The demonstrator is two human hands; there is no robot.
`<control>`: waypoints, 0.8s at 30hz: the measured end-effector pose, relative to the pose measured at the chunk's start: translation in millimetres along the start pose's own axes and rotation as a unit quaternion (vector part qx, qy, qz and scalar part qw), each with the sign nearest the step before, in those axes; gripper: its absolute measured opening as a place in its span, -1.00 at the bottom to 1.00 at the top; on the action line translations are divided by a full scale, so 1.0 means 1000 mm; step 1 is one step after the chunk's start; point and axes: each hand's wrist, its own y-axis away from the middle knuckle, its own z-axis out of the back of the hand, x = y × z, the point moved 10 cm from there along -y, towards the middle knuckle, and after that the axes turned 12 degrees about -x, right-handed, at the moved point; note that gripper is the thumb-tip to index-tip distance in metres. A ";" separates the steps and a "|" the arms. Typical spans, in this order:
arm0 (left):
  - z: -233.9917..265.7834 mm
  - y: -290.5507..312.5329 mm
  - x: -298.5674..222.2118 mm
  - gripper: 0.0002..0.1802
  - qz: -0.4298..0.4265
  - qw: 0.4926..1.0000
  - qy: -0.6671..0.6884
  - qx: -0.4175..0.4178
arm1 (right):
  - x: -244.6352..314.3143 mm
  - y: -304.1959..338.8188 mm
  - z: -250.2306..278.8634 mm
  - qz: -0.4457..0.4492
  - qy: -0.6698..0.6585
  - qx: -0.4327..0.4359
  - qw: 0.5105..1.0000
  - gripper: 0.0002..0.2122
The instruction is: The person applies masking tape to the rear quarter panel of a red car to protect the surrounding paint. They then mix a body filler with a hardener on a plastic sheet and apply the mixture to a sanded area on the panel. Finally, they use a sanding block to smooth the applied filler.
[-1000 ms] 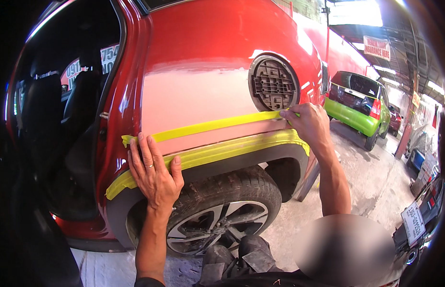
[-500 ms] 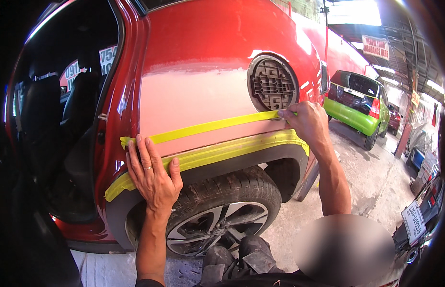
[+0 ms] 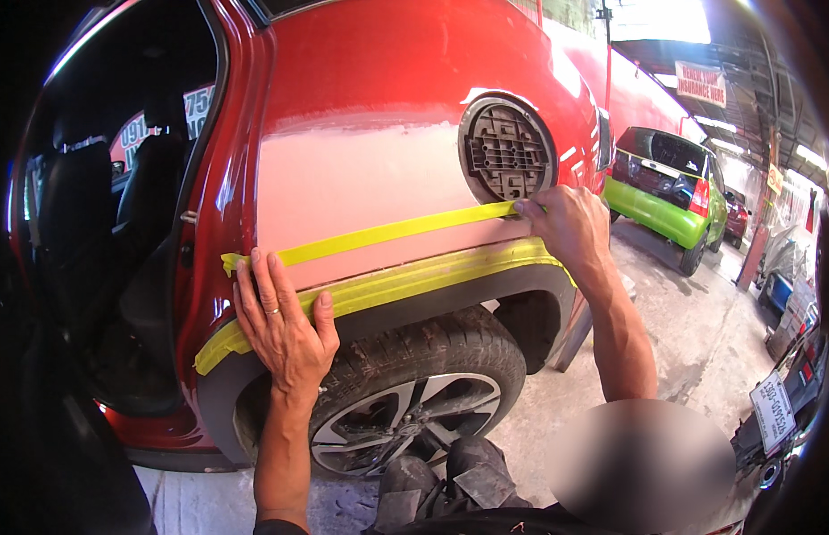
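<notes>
A strip of yellow masking tape (image 3: 396,234) runs across the pink primed patch (image 3: 361,183) on the red car's rear side panel. My left hand (image 3: 294,343) lies flat with fingers stretched, its fingertips on the panel and over the strip near its left end. At the right end, my right hand (image 3: 575,234) is closed, thumb and fingers pinching the tape just below a round black ribbed plastic piece (image 3: 506,150) at the fuel filler opening. More yellow tape (image 3: 405,287) lines the panel's edge above the dark wheel arch trim (image 3: 432,308).
Below the arch is the rear wheel (image 3: 414,415), close to my knees. An open doorway (image 3: 120,205) shows dark seats at left. A green car (image 3: 659,201) stands behind on the concrete floor (image 3: 664,312); a vehicle with a plate (image 3: 773,412) is at lower right.
Little differs: the view has shifted slightly. Both hands keep their places, the left flat on the panel and the right pinching the tape's right end.
</notes>
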 end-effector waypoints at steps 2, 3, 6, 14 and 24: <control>0.002 0.000 0.002 -0.25 0.008 1.000 0.019 -0.005 | 0.001 0.000 -0.002 0.004 0.017 -0.005 1.000 -0.70; 0.002 -0.001 0.001 -0.25 0.004 1.000 0.022 -0.002 | 0.002 0.000 -0.002 0.005 0.025 -0.009 1.000 -0.69; 0.004 -0.004 -0.002 -0.25 -0.007 1.000 0.024 0.004 | -0.002 0.001 -0.002 0.004 0.028 -0.012 1.000 -0.66; 0.006 -0.003 -0.003 -0.23 -0.025 1.000 0.004 -0.007 | 0.001 0.005 0.006 -0.005 0.014 -0.021 1.000 -0.67; 0.004 -0.003 -0.009 -0.10 -0.015 0.999 -0.037 0.003 | 0.001 0.003 0.009 0.019 -0.007 -0.042 0.999 -0.70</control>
